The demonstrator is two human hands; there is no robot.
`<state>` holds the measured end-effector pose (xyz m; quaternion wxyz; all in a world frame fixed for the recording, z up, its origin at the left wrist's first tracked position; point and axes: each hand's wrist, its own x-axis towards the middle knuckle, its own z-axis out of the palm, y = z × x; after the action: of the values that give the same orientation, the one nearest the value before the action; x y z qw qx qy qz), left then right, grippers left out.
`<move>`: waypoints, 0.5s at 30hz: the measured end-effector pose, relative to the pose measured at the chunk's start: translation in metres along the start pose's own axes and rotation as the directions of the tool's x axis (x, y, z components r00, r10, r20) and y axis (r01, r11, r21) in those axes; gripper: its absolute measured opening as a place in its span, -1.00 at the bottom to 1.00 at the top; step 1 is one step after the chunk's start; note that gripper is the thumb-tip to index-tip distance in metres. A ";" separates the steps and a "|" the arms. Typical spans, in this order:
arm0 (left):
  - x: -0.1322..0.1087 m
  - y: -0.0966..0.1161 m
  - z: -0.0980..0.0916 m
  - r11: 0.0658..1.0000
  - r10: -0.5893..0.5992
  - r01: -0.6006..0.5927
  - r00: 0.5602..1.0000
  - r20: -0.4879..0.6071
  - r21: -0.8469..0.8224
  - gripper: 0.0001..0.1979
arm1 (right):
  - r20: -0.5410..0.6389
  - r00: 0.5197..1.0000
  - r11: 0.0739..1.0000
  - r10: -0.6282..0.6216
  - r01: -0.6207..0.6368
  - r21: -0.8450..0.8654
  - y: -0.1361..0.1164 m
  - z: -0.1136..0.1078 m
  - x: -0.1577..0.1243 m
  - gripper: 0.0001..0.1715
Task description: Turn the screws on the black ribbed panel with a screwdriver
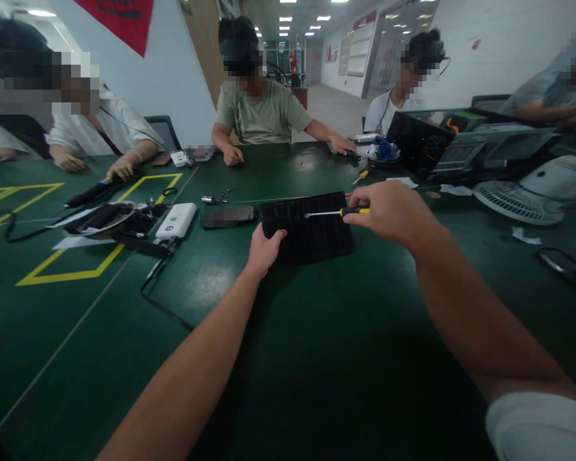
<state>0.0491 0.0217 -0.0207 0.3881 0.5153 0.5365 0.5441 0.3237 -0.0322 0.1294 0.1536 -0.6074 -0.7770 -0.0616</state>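
My left hand [266, 248] grips the left end of a black, ribbed, flat panel [312, 240], thumb on top of it. The panel is tilted up off the green table. In my right hand [388, 211] is a screwdriver [324, 214] with a yellow and black handle, its fingers closed round the handle. The metal shaft points left across the panel's face, and its tip is near the panel's upper middle; whether it touches cannot be made out. Beside my left hand lies a dark phone [228, 216], with small metal parts [214, 199] just behind it.
On the left are a white power bank [176, 221], cables and a dark bundle of parts [110, 221]. A white fan [518, 202] lies at the right, near a black computer case [420, 144]. Another screwdriver [362, 175] rests farther back. Several people sit around the table.
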 end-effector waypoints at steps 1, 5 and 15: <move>-0.001 0.001 0.000 1.000 -0.002 0.002 1.000 0.005 -0.004 -0.67 | 0.004 1.000 1.000 -0.002 0.002 -0.004 0.001 0.000 0.000 -0.72; -0.002 0.004 0.000 1.000 -0.002 0.002 1.000 0.017 -0.010 -0.68 | 0.008 0.999 0.999 -0.047 0.047 -0.004 0.001 -0.002 -0.002 -0.72; 0.001 -0.002 -0.001 1.000 0.008 -0.008 1.000 0.006 0.000 -0.69 | -0.014 0.999 0.999 -0.050 0.050 -0.005 -0.001 -0.005 -0.003 -0.78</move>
<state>0.0473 0.0224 -0.0224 0.3877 0.5192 0.5329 0.5442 0.3240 -0.0368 0.1328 0.1560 -0.5879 -0.7906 -0.0715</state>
